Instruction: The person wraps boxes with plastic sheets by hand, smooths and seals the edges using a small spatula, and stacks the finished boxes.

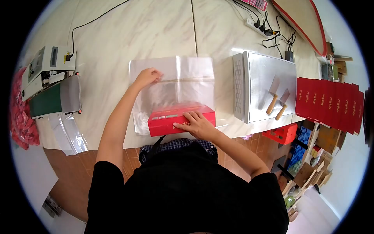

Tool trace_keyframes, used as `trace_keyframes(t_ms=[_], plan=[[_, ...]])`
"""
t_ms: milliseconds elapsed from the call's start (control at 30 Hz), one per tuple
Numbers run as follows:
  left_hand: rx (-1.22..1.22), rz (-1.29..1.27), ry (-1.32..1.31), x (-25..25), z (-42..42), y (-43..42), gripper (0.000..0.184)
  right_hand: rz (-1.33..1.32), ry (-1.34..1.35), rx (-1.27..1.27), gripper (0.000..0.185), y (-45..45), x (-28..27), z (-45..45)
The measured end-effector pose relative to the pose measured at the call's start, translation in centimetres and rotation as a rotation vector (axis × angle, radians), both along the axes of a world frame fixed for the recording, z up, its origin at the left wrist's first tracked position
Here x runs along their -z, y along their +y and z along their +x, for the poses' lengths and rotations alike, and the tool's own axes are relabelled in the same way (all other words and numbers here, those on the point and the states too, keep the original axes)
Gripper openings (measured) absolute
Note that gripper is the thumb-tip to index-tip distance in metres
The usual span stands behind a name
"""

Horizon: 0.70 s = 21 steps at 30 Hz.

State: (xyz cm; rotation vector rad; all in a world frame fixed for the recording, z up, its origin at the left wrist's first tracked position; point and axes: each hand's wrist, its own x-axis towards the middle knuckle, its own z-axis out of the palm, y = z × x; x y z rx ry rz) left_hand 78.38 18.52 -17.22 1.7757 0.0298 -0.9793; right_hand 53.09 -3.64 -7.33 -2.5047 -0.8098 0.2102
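A red box with gold lettering and a pale label stands near the table's front edge, on the lower part of clear plastic bags. Its far edge looks hazy, perhaps under film. My right hand grips it, thumb on the near side and fingers over the top edge. Up and to the left, my left hand rests on the upper part of the plastic with its fingers curled closed. Whether film is pinched in them I cannot make out.
A white machine with a green belt stands left, with clear film below it. To the right, two wooden-handled scrapers lie on a metal-topped box. Beyond are red printed sheets and a power strip with cables.
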Motion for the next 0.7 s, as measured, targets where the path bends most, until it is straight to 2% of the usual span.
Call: trace_keyframes(t_ms=[67, 100, 167, 200, 267, 400, 467, 600, 700], plan=[[0.358, 0.166, -0.165, -0.7, 0.6, -2.3, 0.022, -0.005, -0.001, 0.004, 0.070, 0.0, 0.0, 0.1], [0.361, 0.164, -0.163, -0.2, 0.2, -3.0, 0.022, -0.008, 0.008, 0.001, 0.071, 0.1, -0.2, 0.1], [0.632, 0.106, -0.425, 1.1, -0.8, -4.4, 0.025, -0.010, 0.018, 0.001, 0.072, 0.1, -0.1, 0.2], [0.637, 0.104, -0.425, 0.8, -1.4, -5.0, 0.025, -0.003, 0.013, 0.000, 0.072, 0.1, 0.0, 0.2], [0.710, 0.292, -0.614, -0.4, -3.2, -5.6, 0.021, 0.005, 0.008, 0.002, 0.072, 0.1, 0.1, 0.2], [0.730, 0.347, -0.768, -4.5, -6.1, -5.1, 0.020, -0.001, -0.006, 0.002, 0.068, 0.2, -1.0, 0.6], [0.658, 0.206, -0.921, -7.3, -7.6, -4.6, 0.021, -0.004, -0.029, 0.008, 0.063, 0.4, -1.4, 1.0], [0.706, 0.210, -0.980, -11.8, -10.2, -3.6, 0.028, 0.010, -0.057, 0.042, 0.059, 0.7, -1.1, 2.0], [0.654, 0.141, -1.077, -13.0, -11.2, -3.1, 0.035, -0.024, -0.122, 0.060, 0.057, 0.7, -0.6, 2.7]])
